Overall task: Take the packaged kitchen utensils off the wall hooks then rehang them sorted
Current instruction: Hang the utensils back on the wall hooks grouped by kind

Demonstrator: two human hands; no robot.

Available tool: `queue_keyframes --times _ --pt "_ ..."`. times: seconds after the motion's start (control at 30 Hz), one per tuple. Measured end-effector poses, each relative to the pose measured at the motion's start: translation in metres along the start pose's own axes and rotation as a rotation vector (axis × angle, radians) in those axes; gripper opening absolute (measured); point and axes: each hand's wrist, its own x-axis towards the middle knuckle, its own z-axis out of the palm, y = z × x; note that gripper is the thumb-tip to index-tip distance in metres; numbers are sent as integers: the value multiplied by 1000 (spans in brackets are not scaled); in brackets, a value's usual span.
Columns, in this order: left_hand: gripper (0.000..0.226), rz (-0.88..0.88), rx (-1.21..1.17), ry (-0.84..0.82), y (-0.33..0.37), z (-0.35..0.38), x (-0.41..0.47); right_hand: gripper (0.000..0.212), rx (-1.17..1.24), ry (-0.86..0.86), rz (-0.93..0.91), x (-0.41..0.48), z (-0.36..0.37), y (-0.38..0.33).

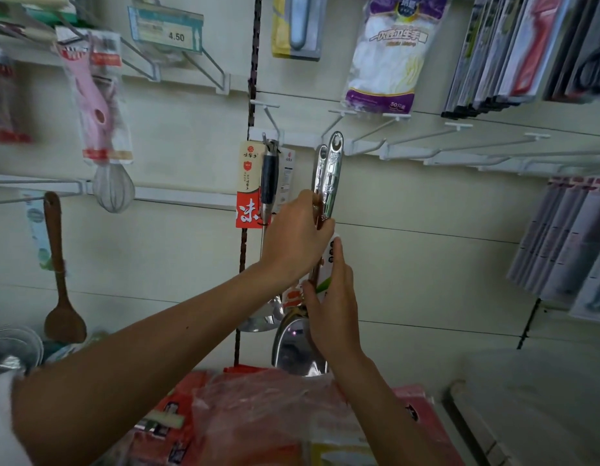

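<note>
Two shiny steel spatulas stand upright, handles up, just beside a hanging dark-handled ladle.

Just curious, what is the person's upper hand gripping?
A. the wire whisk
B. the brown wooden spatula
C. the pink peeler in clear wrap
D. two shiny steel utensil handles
D: the left hand curls its fingers round the two shiny steel utensil handles, while the right hand pinches their white label card lower down.
</note>
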Motion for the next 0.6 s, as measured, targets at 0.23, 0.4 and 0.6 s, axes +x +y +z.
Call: queue_keyframes --times 0.23,0.4,0.6 --pt "27 -34 14 -21 -18 15 6 83 -15 -30 -15 4 7 18" --pt "25 -59 13 -21 -31 32 22 82 -32 -42 5 25 13 32" --pt "26 -109 42 -20 -48 55 46 83 -27 -54 26 55 26 47"
